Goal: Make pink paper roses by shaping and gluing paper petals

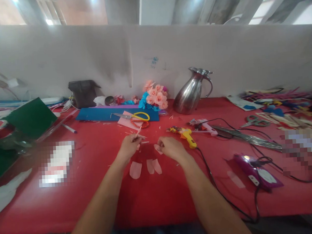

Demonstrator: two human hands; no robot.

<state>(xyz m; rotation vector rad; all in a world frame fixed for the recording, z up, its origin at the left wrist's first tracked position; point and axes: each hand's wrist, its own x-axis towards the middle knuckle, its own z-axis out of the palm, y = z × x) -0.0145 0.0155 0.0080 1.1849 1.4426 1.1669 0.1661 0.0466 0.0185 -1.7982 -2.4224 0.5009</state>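
My left hand (129, 146) is closed around a thin pale stick (138, 131) that points up from the fingers; a scrap of pink shows just below them. In my right hand (170, 147) a small pink paper petal (158, 149) is pinched between the fingertips. The two hands are apart, above the red table (150, 201). Nearer to me lie a wider pink paper petal (135, 170) and a pair of pink petals (153, 166) side by side. Beyond the hands, yellow-and-orange-handled scissors (139, 117) rest on a pink paper sheet (125, 122).
A yellow glue gun (187, 137) and a pink glue gun (207, 128) lie right, their cables trailing to a purple power strip (258, 172). Behind stand a steel jug (190, 92) and pink paper flowers (157, 96). Green card (32, 116) is at left, wires (251, 140) at right.
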